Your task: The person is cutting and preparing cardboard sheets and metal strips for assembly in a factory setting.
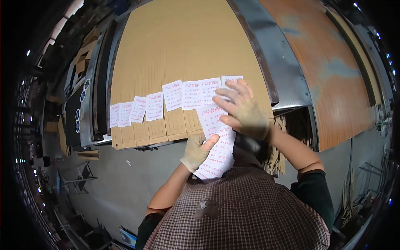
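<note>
My left hand, in a pale glove, is closed on a bundle of white paper slips with red print, its thumb pressed on top. The slips fan out in front of my body. Just above them my right hand, gloved too, has its fingers spread over the right end of a row of similar slips. Its fingers partly cover the rightmost slip; whether they touch it I cannot tell. Several more slips lie along the near edge of a brown cardboard stack, some overlapping.
Right of the cardboard runs a grey metal surface, then a wood-coloured panel. Cardboard strips stand below the right corner. Black-and-white round items and cartons are at the left. A grey floor shows below.
</note>
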The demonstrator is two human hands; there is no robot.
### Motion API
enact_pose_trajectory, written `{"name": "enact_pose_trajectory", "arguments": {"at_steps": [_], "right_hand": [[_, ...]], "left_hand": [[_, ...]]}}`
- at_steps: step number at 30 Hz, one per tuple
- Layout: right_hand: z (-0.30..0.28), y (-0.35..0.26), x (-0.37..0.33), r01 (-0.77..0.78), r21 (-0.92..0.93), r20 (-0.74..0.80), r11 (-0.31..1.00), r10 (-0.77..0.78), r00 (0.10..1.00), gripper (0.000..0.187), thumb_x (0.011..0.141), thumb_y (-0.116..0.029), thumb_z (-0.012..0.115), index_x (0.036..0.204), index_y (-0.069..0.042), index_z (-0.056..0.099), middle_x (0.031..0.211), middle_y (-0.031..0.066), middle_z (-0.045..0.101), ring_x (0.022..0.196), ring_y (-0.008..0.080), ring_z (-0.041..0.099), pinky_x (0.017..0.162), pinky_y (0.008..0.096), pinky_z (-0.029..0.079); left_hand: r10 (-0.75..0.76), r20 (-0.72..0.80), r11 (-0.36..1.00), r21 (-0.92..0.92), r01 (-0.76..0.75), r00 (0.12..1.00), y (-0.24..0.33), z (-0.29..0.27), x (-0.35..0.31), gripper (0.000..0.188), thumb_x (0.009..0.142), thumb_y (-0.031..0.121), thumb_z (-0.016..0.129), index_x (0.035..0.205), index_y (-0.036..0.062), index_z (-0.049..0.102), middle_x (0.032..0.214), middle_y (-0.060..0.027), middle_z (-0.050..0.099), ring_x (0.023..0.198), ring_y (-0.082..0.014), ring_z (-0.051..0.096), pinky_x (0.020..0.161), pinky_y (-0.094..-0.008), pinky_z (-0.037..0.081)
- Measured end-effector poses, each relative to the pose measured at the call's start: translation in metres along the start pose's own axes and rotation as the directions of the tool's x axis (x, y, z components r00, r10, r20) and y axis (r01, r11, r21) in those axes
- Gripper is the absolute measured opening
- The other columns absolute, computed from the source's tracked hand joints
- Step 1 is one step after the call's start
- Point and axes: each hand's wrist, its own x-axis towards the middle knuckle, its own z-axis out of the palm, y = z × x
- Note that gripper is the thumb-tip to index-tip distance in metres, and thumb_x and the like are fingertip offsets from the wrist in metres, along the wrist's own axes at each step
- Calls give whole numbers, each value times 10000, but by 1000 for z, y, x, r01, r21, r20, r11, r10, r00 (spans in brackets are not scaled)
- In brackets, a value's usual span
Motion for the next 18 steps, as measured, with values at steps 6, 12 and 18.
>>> {"name": "enact_pose_trajectory", "arguments": {"at_steps": [6, 12, 18], "right_hand": [[7, 3, -26, 104, 399, 1, 911, -114, 994, 315, 784, -125, 658, 1093, -80, 619, 1019, 96, 616, 1070, 266, 548, 1087, 535, 252], [-17, 106, -1, -405, 658, -128, 635, 624, 771, 337, 794, -135, 666, 1109, -26, 620, 886, 108, 619, 872, 232, 584, 993, 367, 379], [-24, 155, -43, -458, 75, -354, 886, 453, 818, 410, 714, -246, 664, 1070, -46, 628, 1076, 139, 629, 1030, 319, 547, 923, 425, 401]], "left_hand": [[-69, 123, 997, 37, 65, 990, 6, -3, 3, 285, 890, 216, 640, 1072, -4, 639, 927, -41, 679, 794, -101, 616, 708, -266, 497], [-84, 172, 987, 148, 58, 982, 18, -12, -5, 276, 863, 212, 666, 1027, -10, 661, 877, -41, 679, 793, -83, 603, 719, -254, 491], [-127, 463, 967, 255, 5, 877, 10, 1, 12, 614, 846, 191, 657, 1350, -41, 392, 1341, -171, 473, 1226, -214, 451, 1049, -328, 325]]}}
